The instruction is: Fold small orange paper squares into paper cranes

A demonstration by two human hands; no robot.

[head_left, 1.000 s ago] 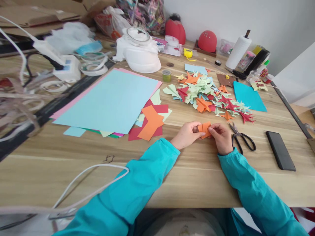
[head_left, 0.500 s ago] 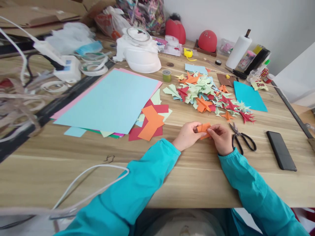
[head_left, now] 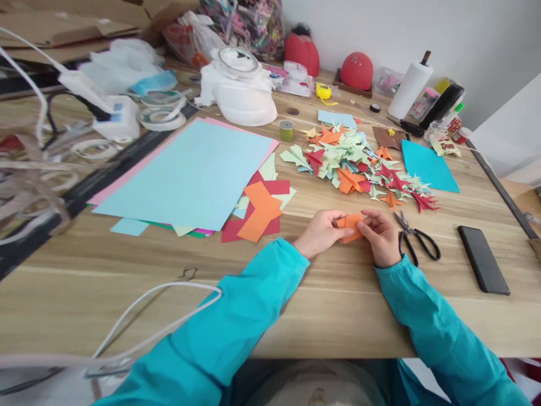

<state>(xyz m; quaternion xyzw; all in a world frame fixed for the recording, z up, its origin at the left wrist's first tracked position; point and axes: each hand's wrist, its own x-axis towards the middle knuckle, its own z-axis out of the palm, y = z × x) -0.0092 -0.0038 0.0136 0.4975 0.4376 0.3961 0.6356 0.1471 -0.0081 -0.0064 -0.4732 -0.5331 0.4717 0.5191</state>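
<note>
Between my two hands is a small folded piece of orange paper [head_left: 350, 224], held just above the wooden table [head_left: 329, 304]. My left hand [head_left: 320, 232] pinches its left side with the thumb on top. On the right side, my right hand [head_left: 379, 235] grips the same paper between thumb and fingers, which hide part of it. Black-handled scissors [head_left: 416, 237] lie beside my right hand. To the left of my left hand are cut orange paper strips [head_left: 261, 211] on red strips [head_left: 230, 231]. Beyond my hands lies a heap of folded paper shapes [head_left: 350, 155] in green, orange and red.
Large light-blue sheets [head_left: 190, 175] lie stacked at the left. A black phone [head_left: 483, 259] rests at the right, with a turquoise sheet [head_left: 429, 165] behind it. A white cable [head_left: 156, 288] loops by my left sleeve. A spool [head_left: 286, 131] and a yellow tape measure [head_left: 323, 91] stand farther back.
The orange paper has turned slightly in my fingers and more of its face shows. My right fingers have spread a little along its edge. Everything else looks the same.
</note>
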